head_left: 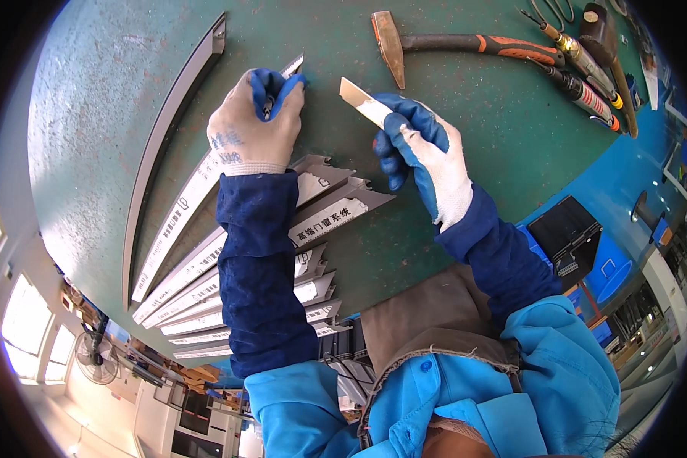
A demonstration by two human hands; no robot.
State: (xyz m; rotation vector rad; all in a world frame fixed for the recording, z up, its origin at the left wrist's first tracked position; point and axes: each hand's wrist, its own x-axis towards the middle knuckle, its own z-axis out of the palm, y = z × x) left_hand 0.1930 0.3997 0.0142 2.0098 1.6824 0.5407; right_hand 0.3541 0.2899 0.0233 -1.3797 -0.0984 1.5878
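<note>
My left hand (256,122), in a white glove with blue fingertips, is closed around the far part of a narrow metal profile (179,210) covered in white printed film. The profile's cut end shows just beyond my fingers; the grip itself is partly hidden. To the right, my right hand (424,149), gloved alike, holds a short flat cream-coloured strip (362,101) with a slanted end, raised above the table and pointing up-left. Several more film-covered grey profiles (332,217) fan out beneath my left forearm, their notched ends toward the right.
A bare grey profile (168,122) lies at the left of the green table (343,38). Far right are a hammer (435,43) with a black-and-orange handle, a dark-headed mallet (599,34) and two screwdriver-like tools (580,91). Beyond the table's right edge sits a black case (565,229).
</note>
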